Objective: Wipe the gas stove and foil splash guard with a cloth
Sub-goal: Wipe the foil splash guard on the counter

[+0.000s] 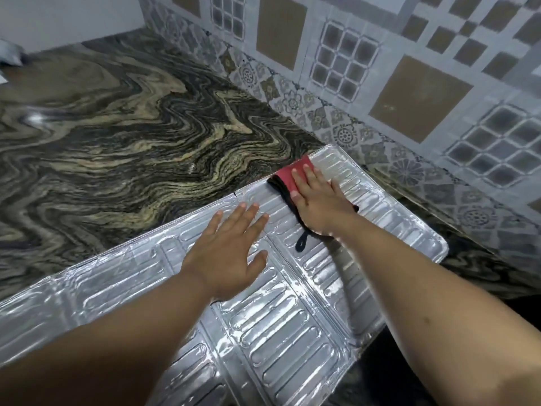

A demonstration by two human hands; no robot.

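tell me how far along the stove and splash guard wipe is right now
Done: the foil splash guard lies flat on the marbled countertop, ready for wiping. In hand: the right hand presses a red cloth flat on the guard's far end, while the left hand rests open on the foil, steadying it. Left: how much of the foil is already wiped cannot be told, and the gas stove is out of view.

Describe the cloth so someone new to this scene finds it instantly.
Start at the marbled countertop and find the silver foil splash guard lying flat on it. At the guard's far end, near the tiled wall, the right hand presses flat on the cloth. It is the only red thing in view, with black edging and a black loop.
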